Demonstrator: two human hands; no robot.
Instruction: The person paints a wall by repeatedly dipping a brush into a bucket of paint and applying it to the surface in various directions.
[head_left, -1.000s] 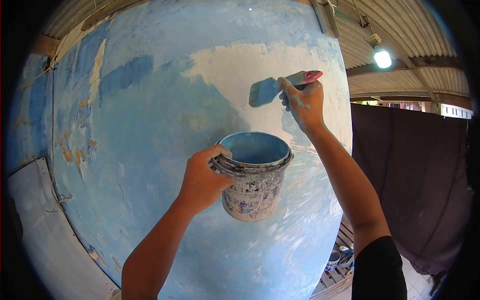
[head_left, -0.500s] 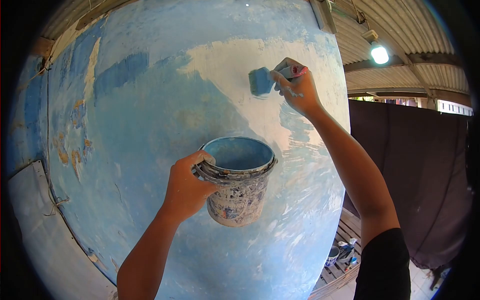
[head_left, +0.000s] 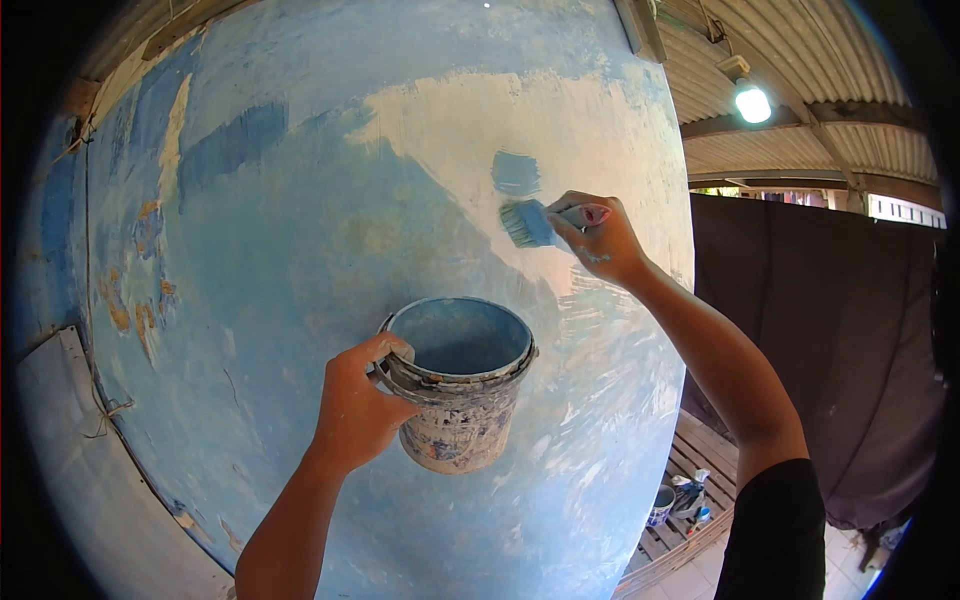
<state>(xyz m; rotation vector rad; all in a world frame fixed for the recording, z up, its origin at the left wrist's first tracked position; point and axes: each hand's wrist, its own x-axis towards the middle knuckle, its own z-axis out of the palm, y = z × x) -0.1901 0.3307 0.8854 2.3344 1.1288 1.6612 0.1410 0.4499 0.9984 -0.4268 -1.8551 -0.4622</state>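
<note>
A: Entry, left to right. The wall (head_left: 300,250) is seen as mostly covered in light blue, with darker old patches at the upper left and one bare whitish area at the upper middle. What is held on the left?

B: The bucket (head_left: 460,385) is gripped at its near rim by the left hand (head_left: 360,405), fingers curled tight over the edge, thumb outside. It is carried upright, in front of the wall, below the brush, with blue paint inside.

A: And on the right?

B: The brush (head_left: 530,222) is pinched at its handle by the right hand (head_left: 600,240), fingers closed around it. The bristles are laid against the whitish area, just under a fresh blue mark (head_left: 516,172).

A: Notes on doing this stroke well?

B: In judgement, the bristles should be kept flat on the wall and even pressure applied; strokes should overlap the fresh mark so no bare strip is left. The bucket is best kept level and close under the brush so drips are caught.

A: Counts?

B: One bucket in hand, one brush, two hands, one lamp (head_left: 752,102) lit under the roof at the upper right. A small can (head_left: 662,505) is noted on the slatted floor at the lower right; the items beside it cannot be told apart.
</note>
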